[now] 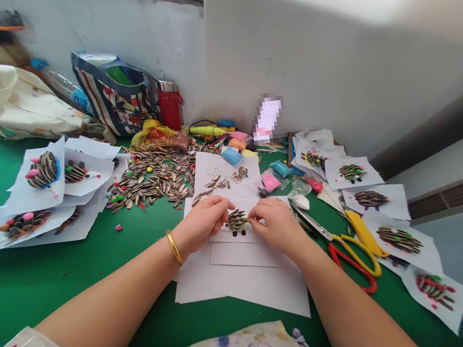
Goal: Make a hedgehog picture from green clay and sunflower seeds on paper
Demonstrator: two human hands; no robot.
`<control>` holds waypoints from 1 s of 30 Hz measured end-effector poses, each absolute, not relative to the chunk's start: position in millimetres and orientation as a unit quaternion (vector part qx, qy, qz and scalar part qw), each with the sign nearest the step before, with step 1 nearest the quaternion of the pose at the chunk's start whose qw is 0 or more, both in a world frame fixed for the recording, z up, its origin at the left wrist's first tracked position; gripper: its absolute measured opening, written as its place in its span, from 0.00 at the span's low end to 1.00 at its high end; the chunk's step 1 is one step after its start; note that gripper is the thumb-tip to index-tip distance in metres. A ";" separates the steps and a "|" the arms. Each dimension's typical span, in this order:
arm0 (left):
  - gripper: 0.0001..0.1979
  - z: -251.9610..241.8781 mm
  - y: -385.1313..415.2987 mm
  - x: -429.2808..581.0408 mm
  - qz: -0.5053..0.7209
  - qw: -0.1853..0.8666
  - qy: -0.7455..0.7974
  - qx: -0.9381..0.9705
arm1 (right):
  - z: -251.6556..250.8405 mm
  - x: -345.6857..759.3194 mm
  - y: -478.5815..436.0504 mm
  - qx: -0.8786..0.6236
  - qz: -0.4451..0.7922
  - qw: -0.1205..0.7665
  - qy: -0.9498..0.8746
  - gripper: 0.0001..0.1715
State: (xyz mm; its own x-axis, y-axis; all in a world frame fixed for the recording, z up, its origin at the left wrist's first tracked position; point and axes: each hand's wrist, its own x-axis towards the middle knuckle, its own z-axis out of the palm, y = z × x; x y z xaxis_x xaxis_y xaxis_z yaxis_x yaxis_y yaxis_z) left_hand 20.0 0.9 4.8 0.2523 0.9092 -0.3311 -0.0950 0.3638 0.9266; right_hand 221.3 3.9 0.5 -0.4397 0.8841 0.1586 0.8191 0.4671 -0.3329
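A small hedgehog figure (237, 222) of striped sunflower seeds on a pale base, with black feet, lies on a white paper sheet (243, 260). My left hand (207, 220) rests at its left side, fingers curled together; whatever is between them is hidden. At the figure's right end, my right hand (274, 222) pinches what looks like a sunflower seed between thumb and forefinger. Just beyond my hands, loose seeds (219, 182) lie on another white sheet (203, 168).
A sunflower seed heap (155, 175) spreads at the back left. Finished hedgehog sheets are stacked left (70, 217) and lined up right (399, 236). Scissors (343, 244) lie beside my right forearm, near coloured clay packets (272, 179). A red flask (169, 105) and striped bag (114, 95) stand behind.
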 end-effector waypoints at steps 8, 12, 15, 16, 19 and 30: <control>0.09 4.6 1.2 19.7 0.377 0.674 0.477 0.420 | -0.7 216.0 1.6 -0.484 0.058 0.132 -0.863 0.07; 0.09 3.2 1.6 19.7 0.376 0.675 0.475 0.421 | -1.4 214.3 0.8 -0.474 0.028 0.118 -0.872 0.08; 0.10 2.4 1.7 19.9 0.376 0.676 0.476 0.419 | -1.4 212.7 -0.1 -0.469 0.012 0.115 -0.876 0.09; 0.10 2.1 1.6 19.9 0.376 0.676 0.477 0.417 | -1.3 212.1 -0.4 -0.467 0.007 0.113 -0.877 0.09; 0.10 2.1 1.4 19.5 0.380 0.685 0.473 0.402 | -1.2 209.9 -1.1 -0.461 -0.005 0.104 -0.881 0.10; 0.27 8.9 1.0 16.8 0.338 0.780 0.438 0.294 | 6.9 214.9 -6.9 -0.468 0.031 0.188 -0.863 0.11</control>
State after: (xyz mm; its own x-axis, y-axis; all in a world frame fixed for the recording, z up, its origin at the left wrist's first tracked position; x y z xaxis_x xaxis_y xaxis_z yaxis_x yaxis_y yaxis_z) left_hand 16.8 1.0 8.9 0.3880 0.7842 -0.4843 -0.2696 0.5990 0.7540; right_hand 214.9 -6.9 6.9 -0.4916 0.8191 0.2956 0.7955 0.5605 -0.2302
